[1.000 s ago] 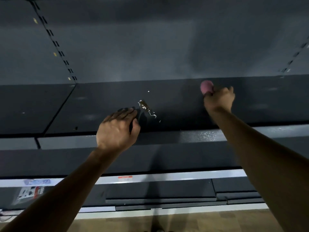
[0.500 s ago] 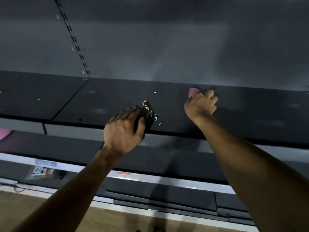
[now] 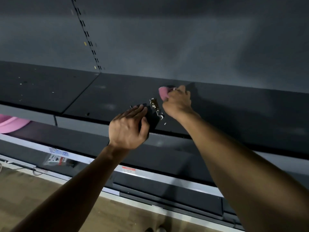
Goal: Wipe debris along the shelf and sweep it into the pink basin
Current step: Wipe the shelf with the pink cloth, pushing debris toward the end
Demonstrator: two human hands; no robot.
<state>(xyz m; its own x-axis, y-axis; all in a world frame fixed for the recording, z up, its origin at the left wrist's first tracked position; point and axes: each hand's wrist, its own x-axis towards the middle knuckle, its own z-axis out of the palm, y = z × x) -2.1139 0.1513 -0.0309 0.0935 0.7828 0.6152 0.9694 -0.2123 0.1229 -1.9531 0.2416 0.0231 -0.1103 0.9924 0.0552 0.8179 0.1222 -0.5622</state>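
From the head camera I see the dark shelf [image 3: 234, 114] running across the frame, with a small pile of debris [image 3: 154, 103] lying on it between the two hands. A few white flecks [image 3: 163, 120] sit apart from the pile, nearer the front edge.

My right hand [image 3: 178, 103] is on the shelf just right of the pile, its fingers [image 3: 181, 91] curled around a pink cloth [image 3: 163, 92] (it could be a sponge, I cannot tell) whose end sticks out to the left, close beside the debris. My left hand [image 3: 127, 128] is at the front edge of the shelf, just left of the pile, fingers straight and held together, thumb out. A dark flat thing lies under that palm; I cannot tell what it is or whether the hand grips it.

The pink basin [image 3: 13, 123] shows only as a rim at the far left, on the shelf level below, well apart from the debris.

More pale specks dot the shelf panel to the left [image 3: 33, 87]. Behind the shelf rises a grey back panel [image 3: 167, 39] with a slotted upright [image 3: 87, 36]. Below are lower shelf edges with a pale price strip [image 3: 127, 169], a blurred label [image 3: 58, 159], and a wooden floor [image 3: 41, 198]. The light is dim.
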